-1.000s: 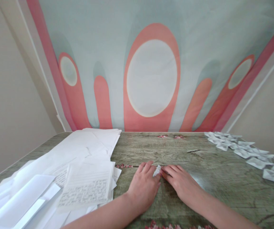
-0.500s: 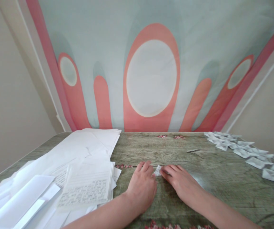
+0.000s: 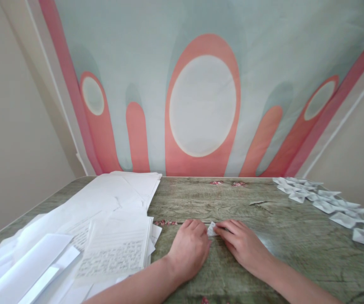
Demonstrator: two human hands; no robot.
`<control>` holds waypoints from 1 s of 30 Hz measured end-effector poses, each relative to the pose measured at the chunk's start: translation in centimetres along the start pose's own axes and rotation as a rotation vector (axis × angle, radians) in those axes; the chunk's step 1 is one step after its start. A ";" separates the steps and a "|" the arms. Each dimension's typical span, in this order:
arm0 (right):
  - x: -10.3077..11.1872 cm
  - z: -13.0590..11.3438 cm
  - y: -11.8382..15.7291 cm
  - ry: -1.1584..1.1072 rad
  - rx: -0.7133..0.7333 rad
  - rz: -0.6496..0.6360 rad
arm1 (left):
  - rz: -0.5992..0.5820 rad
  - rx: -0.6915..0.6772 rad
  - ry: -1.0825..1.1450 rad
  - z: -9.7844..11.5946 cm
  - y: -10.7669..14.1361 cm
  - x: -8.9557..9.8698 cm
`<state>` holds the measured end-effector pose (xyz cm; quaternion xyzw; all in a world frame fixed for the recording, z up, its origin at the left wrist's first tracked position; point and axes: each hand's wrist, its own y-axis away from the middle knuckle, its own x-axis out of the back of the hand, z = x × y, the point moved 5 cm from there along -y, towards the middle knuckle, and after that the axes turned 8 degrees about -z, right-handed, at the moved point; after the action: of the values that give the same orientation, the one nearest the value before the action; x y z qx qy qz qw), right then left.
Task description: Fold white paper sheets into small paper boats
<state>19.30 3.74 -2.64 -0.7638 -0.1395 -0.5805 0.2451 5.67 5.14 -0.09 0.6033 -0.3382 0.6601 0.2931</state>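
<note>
A small folded piece of white paper with writing on it lies at the middle of the wood-patterned table, between my two hands. My left hand is at its left side, fingers curled in and bent down toward the tabletop; its thumb side meets the paper's edge. From the right, my right hand pinches the paper's other edge between thumb and fingertips. Part of the paper is hidden behind the fingers.
On the left spreads a pile of white sheets, with a handwritten stack and a folded white strip on top. Several folded paper pieces stand in rows along the right edge. A patterned wall hanging rises behind.
My left hand's fingers have curled in more and moved slightly right, against the paper. My right hand keeps its pinch. The whole view has shifted a little.
</note>
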 end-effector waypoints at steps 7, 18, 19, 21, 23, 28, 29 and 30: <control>0.3 -0.3 -0.2 -0.059 0.025 0.047 | 0.037 0.035 0.139 -0.9 -0.3 -0.4; 0.5 -0.7 -0.1 -0.074 0.058 0.094 | 0.063 0.020 0.227 -1.3 -0.3 -0.5; 0.6 -0.7 -0.1 -0.090 0.055 0.103 | 0.067 0.020 0.234 -1.3 -0.3 -0.5; 0.6 -0.7 0.0 -0.147 0.042 0.123 | 0.080 0.024 0.258 -1.3 -0.3 -0.4; 0.6 -0.6 0.1 -0.222 0.030 0.145 | 0.093 0.022 0.296 -1.2 -0.3 -0.3; 1.0 -0.7 0.1 -0.342 0.011 0.195 | 0.108 0.002 0.382 -0.9 -0.3 -0.2; 1.1 -0.8 0.1 -0.353 0.007 0.202 | 0.106 0.005 0.397 -0.9 -0.3 -0.2; 1.2 -0.9 0.1 -0.360 0.006 0.207 | 0.105 0.009 0.417 -0.9 -0.3 -0.2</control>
<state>18.97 3.13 -1.37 -0.8647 -0.1035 -0.4059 0.2771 5.35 6.03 -0.32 0.4365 -0.2983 0.7866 0.3190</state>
